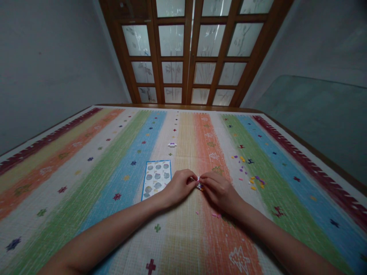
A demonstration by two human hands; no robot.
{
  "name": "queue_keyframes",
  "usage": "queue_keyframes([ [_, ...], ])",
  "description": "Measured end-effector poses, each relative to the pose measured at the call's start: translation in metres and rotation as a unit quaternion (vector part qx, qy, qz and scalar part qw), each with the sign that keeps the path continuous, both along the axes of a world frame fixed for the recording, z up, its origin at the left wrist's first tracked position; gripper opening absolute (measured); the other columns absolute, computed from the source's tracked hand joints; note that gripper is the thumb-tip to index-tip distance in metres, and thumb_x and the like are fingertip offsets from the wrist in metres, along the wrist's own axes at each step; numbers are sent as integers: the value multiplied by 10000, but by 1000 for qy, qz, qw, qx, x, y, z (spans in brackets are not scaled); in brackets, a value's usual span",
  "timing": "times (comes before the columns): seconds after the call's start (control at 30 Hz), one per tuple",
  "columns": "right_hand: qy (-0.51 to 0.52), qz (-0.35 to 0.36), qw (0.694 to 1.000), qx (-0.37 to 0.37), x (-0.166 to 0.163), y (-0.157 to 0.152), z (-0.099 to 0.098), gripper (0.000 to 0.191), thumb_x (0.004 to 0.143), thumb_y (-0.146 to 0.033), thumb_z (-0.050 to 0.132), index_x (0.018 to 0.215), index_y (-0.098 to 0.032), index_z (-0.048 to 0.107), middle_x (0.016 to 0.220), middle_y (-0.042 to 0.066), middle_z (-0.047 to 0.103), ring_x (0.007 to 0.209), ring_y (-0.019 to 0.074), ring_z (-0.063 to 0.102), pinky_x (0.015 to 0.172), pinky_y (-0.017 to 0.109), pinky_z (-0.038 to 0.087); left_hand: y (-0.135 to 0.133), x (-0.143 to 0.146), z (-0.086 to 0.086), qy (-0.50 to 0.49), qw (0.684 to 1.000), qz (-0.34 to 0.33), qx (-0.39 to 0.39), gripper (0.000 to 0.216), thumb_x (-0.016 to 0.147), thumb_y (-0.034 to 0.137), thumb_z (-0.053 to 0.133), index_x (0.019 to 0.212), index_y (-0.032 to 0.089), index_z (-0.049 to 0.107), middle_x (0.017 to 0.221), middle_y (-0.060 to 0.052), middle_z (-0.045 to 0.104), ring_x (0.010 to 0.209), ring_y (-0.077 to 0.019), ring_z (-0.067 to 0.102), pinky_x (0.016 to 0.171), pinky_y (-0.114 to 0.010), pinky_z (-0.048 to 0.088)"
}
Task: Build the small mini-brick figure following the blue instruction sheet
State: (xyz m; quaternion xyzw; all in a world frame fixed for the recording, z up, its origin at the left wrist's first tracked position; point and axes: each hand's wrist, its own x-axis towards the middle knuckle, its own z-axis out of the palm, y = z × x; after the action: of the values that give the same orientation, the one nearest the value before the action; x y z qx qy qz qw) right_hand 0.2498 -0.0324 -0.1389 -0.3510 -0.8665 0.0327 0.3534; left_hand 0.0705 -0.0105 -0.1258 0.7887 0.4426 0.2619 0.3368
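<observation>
Near the middle of the table, my left hand [180, 184] and my right hand [220, 189] meet, fingertips pinched together. Between them is a tiny cluster of white and pink building bricks [199, 184], mostly hidden by the fingers. An instruction sheet [157, 175] with a blue border and grey step pictures lies beside my left hand, partly covered by it. Several loose pink bricks [216, 215] lie below my right hand. To its right are scattered yellow and purple bricks [257, 181].
A small white and purple brick piece [172, 144] sits farther up the table. Smaller purple and yellow pieces [242, 159] lie to the right. The striped, patterned tablecloth [114, 168] covers the table, and wood-framed glass doors [187, 57] stand behind its far edge.
</observation>
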Motion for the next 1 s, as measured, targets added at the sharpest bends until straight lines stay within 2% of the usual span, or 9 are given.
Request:
queue_keyframes([
  [0.13,-16,14,999,27,0,-1,0,211,871,-93,432,920,-139,632,874,140,680,793,201,625,689,350,553,1,1,-2,0,1000,1,-1,130,821,195,572,775,128,674,754,-75,682,699,-166,597,672,-298,463],
  [0.27,12,17,1000,-1,3,0,-3,214,883,-120,447,973,-160,638,910,126,684,842,198,635,722,362,562,4,1,-3,0,1000,0,2,122,816,188,571,779,130,672,749,-68,676,692,-159,593,671,-291,461],
  [0.43,45,5,999,-26,6,0,-7,234,893,-144,453,1031,-184,637,928,112,696,860,201,654,740,370,568,-1,-8,4,7,1000,13,11,108,812,184,564,802,136,661,766,-65,657,718,-166,579,692,-308,461],
  [0.5,54,3,998,-25,6,0,-8,238,897,-153,456,1055,-189,630,937,110,699,870,207,658,754,379,568,-9,-15,7,18,1000,-16,8,111,813,161,553,792,140,661,779,-63,654,733,-163,581,707,-306,463],
  [0.57,59,1,998,-23,6,-1,-8,232,899,-161,465,1064,-187,626,942,111,701,877,210,662,763,383,569,-21,-20,8,36,996,-80,-4,101,811,161,565,804,147,665,790,-58,654,744,-160,587,722,-303,466],
  [0.7,58,-8,998,-33,4,-2,-9,208,902,-186,479,1041,-191,634,945,111,698,883,211,663,772,382,568,-43,-23,1,64,986,-156,-6,119,825,187,579,899,169,671,853,-62,655,832,-178,598,779,-314,470],
  [1.0,84,-36,994,-56,3,-2,-13,207,899,-232,495,1048,-188,632,982,116,691,914,218,656,805,390,555,-51,-12,-8,95,985,-138,32,170,839,112,496,809,146,660,824,-72,644,778,-173,587,711,-292,475],
])
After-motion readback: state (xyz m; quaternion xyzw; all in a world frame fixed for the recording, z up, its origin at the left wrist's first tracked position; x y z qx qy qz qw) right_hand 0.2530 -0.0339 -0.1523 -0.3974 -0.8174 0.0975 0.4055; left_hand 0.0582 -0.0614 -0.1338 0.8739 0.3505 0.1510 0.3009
